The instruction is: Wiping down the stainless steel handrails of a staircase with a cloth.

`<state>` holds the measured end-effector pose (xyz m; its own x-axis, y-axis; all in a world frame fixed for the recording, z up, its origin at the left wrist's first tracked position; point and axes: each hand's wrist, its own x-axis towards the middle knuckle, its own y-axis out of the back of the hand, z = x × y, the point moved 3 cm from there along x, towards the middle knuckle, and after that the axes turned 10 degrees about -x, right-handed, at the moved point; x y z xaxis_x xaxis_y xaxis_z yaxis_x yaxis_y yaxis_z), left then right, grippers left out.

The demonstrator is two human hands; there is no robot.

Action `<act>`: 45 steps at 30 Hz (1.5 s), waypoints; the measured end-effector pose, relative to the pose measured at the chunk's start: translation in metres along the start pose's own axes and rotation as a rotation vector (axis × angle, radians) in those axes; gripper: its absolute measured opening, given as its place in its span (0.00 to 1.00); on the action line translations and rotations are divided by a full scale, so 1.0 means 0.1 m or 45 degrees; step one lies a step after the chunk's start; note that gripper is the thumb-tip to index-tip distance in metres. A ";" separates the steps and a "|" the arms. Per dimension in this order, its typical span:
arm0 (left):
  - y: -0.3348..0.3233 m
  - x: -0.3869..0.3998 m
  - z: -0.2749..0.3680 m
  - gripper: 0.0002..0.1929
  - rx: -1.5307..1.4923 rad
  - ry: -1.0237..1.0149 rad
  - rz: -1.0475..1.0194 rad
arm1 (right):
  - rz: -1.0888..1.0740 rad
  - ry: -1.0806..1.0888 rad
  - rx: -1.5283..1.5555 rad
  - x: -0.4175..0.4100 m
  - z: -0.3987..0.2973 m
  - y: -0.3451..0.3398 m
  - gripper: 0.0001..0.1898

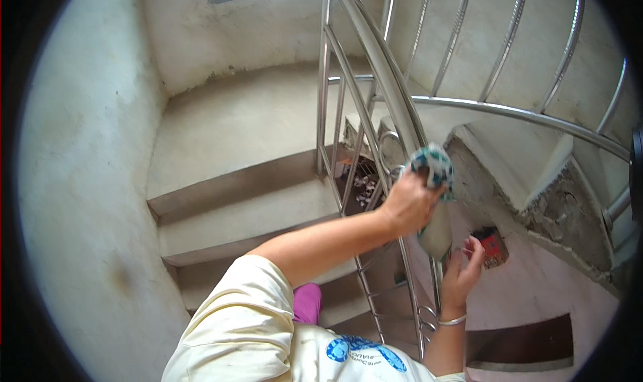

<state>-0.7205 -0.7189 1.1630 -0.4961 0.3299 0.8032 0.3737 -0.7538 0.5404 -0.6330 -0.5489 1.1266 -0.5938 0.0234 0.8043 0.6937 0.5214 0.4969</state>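
My left hand (412, 201) is closed around a patterned green and white cloth (433, 168), pressed against the stainless steel handrail (397, 95) of a staircase. Part of the cloth hangs below the hand along the rail, blurred. Lower down on the right, my right hand (464, 269), with a bracelet at the wrist, is raised beside the rail with its fingers apart and nothing in them. Whether it touches the rail or the cloth's lower end cannot be told.
Concrete steps (251, 221) lead to a landing (236, 115) on the left, beside a plastered wall (85, 181). Metal balusters (457, 35) rise at the upper right. Beyond the rail are another flight's rough underside (567, 206) and a red box-like thing (492, 246).
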 end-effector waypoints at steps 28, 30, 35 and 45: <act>1.03 0.91 -2.34 0.17 0.469 0.920 0.640 | -0.317 -0.579 0.176 -0.51 0.55 -0.10 0.10; 0.84 0.67 -2.81 0.21 0.489 0.866 0.424 | -0.389 -0.652 0.284 -0.47 0.44 -0.08 0.10; 0.01 0.64 -3.14 0.27 0.340 0.377 0.461 | -0.506 -0.629 0.189 -0.40 0.37 -0.07 0.09; 0.93 1.43 -3.76 0.44 0.385 1.331 0.407 | -0.372 -0.432 -0.123 -0.38 0.22 -0.18 0.14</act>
<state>-1.0514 -0.9552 1.2342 -0.7021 -0.5966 0.3888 0.7046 -0.5032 0.5003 -0.6315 -0.5402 1.0795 -0.8592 0.1734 0.4814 0.5022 0.4664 0.7282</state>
